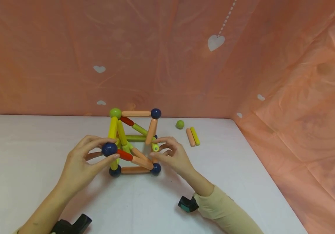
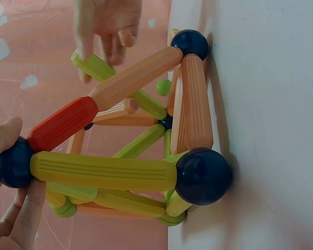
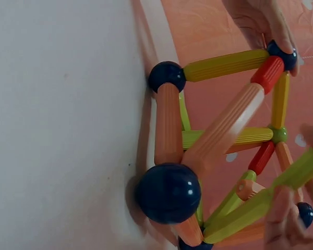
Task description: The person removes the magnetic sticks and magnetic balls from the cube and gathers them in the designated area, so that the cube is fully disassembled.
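Observation:
A frame of magnetic rods and balls stands on the white table. My left hand (image 1: 81, 159) pinches the dark blue ball (image 1: 109, 149) at its raised front left corner. A yellow rod (image 2: 104, 171) runs down from that ball to a lower blue ball (image 2: 204, 176). From the same ball a short red rod (image 1: 125, 155) and an orange rod (image 1: 142, 162) slope to the front right blue ball (image 1: 155, 169). My right hand (image 1: 174, 156) holds a light green rod (image 3: 250, 209) near its free end, between thumb and fingers. The rod's other end meets a low blue ball (image 3: 196, 244).
Behind, a green ball (image 1: 115, 113) and a blue ball (image 1: 155, 113) form the frame's top corners, joined by an orange rod (image 1: 136, 113). To the right lie a loose green ball (image 1: 180, 124), an orange rod (image 1: 190, 137) and a yellow rod (image 1: 195, 136). A pink curtain (image 1: 167, 58) hangs behind.

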Demonstrator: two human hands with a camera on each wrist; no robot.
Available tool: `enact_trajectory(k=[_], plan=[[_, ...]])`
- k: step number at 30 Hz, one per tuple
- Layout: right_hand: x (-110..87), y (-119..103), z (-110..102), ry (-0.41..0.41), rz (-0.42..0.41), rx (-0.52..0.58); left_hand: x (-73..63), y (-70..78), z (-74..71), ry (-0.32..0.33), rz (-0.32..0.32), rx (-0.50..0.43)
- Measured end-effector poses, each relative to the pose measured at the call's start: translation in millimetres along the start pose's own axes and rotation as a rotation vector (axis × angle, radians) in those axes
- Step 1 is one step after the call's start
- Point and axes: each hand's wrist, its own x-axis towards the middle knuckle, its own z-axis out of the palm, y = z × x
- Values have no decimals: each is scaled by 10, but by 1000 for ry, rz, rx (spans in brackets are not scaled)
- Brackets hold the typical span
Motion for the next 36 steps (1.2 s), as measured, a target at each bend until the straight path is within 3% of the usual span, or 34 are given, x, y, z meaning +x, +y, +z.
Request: enact_trajectory(k=[8, 17, 29, 36], plan=[[51, 25, 38, 70, -20, -48, 11, 2, 5, 6, 15, -11], [37, 102, 20, 57, -12, -57, -10, 16, -9, 3, 6, 3], [211, 244, -347, 204, 176, -156, -22, 8, -34, 4, -1, 17], [334, 462, -527, 212, 268, -253, -35, -3, -50, 10, 23, 9]])
